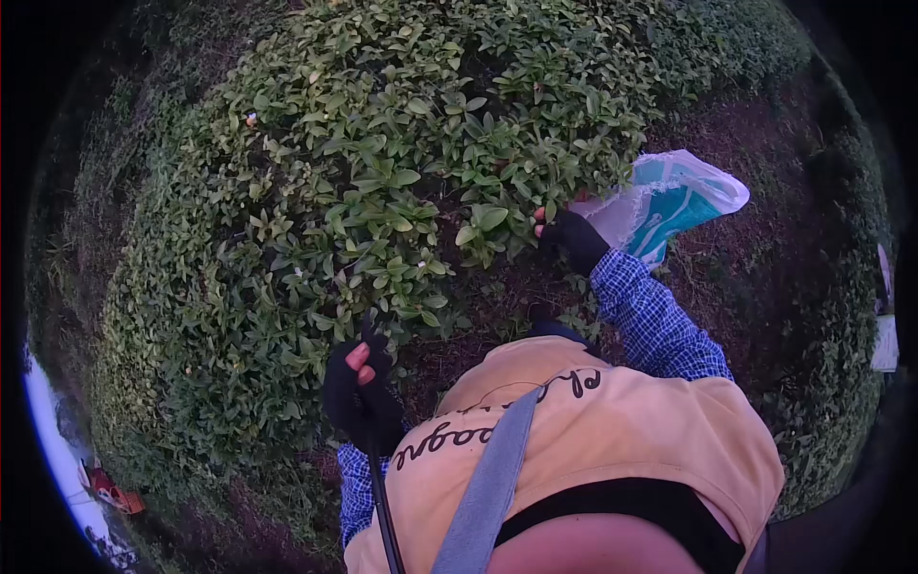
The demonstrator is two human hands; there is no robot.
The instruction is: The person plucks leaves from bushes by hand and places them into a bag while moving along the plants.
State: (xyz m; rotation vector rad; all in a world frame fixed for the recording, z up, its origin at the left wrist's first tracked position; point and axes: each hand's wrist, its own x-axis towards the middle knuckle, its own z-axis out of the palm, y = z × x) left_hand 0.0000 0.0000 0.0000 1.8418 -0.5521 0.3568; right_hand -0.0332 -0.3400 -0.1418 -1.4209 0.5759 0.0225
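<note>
"One bush point(382, 182) fills the upper middle of the view. Hands?"

"Right hand point(572, 239), gloved: fingers bent, tips among leaves point(492, 218) at the bush's edge; a grasp cannot be confirmed. Left hand point(361, 383), also gloved: fingers curled inward by the bush's near side. A black rod point(385, 517) runs below that wrist; cannot tell whether it is gripped."

"Progress?"

"Judged under way, both hands being at the bush. Leaf cover is dense. Amount done or left: undetermined, since the inside of the bag point(703, 182) is not visible."

"Bag position?"

"Just beside the right hand, partly behind it. Hold on it unclear."

"Surroundings, obstructions?"

"Grey strap point(495, 469) across the tan shirt point(631, 435). Orange-red object point(120, 496), far lower left, too small to identify. Leaves hide part of the right fingertips; the bag crowds that hand."
</note>
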